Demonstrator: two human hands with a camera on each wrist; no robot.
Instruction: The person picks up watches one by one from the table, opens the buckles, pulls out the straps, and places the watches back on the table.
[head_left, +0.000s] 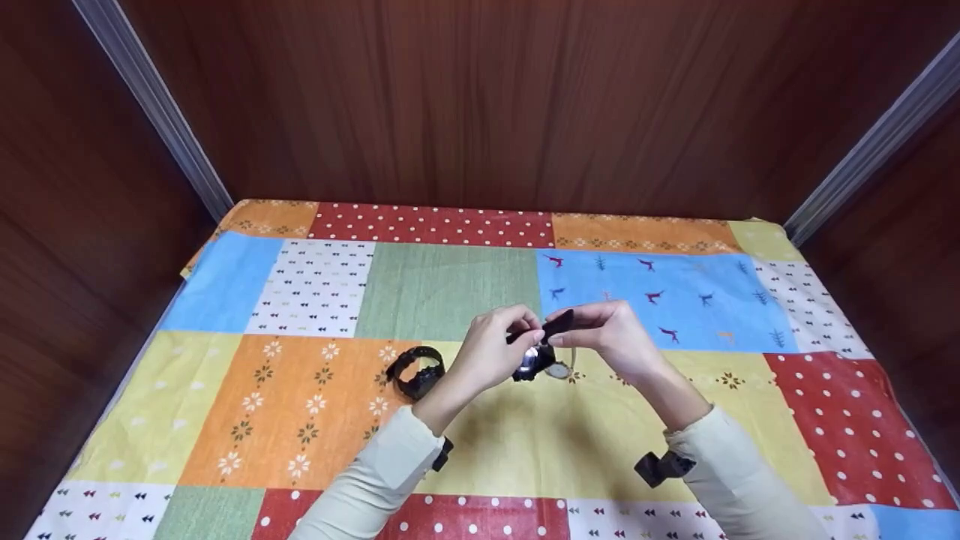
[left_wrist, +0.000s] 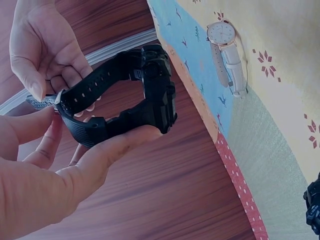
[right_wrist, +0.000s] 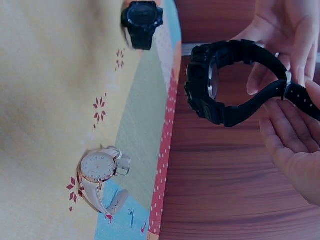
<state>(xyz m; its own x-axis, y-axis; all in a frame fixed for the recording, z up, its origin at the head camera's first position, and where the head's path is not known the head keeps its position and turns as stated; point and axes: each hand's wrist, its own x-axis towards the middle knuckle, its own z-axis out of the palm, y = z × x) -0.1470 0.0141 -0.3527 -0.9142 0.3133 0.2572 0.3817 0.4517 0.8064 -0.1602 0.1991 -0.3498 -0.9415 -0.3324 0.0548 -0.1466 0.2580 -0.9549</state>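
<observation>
A black digital-style wristwatch (left_wrist: 160, 85) is held up off the table, its strap bent into a loop and passed through the buckle (right_wrist: 288, 79). My left hand (head_left: 491, 345) grips it, one digit stretched along the strap toward the case and others near the buckle. My right hand (head_left: 611, 334) pinches the free strap end (head_left: 559, 324) between thumb and fingers. Below, a white-strapped watch (right_wrist: 98, 166) with a rose-gold rim lies on the tablecloth. Left of my left hand, a second black watch (head_left: 418, 373) stands on its side with its strap looped.
The table wears a patchwork-patterned cloth (head_left: 450, 292). Brown wood-grain panels (head_left: 480, 105) rise behind and at both sides, with grey metal strips (head_left: 161, 105) at the corners. Small black devices (head_left: 664, 469) sit on both wrists.
</observation>
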